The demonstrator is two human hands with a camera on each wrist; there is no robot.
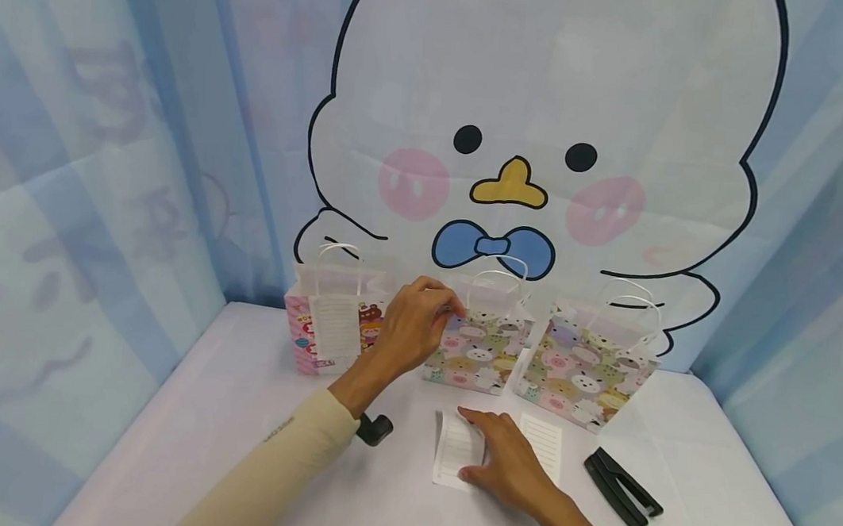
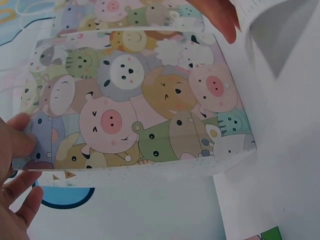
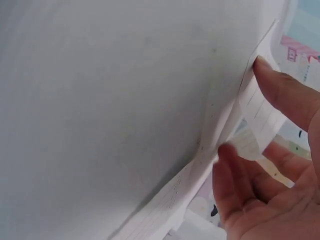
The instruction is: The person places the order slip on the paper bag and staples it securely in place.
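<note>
Mid-frame bag (image 1: 481,349) looks light, probably creases easily — left hand (image 1: 418,322) pinches its top corner, good spot; right hand (image 1: 509,462) straddles flimsy slip (image 1: 458,449), can't tell if pinching.

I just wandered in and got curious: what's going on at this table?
Someone is working bare-handed with paper bags and lined slips. Their left hand holds the middle bag near its upper corner, while the right hand grips a lined slip at the table. The pink bag has another slip on its front; the bag on the right shows none on its visible face. A black stapler lies nearby.
</note>
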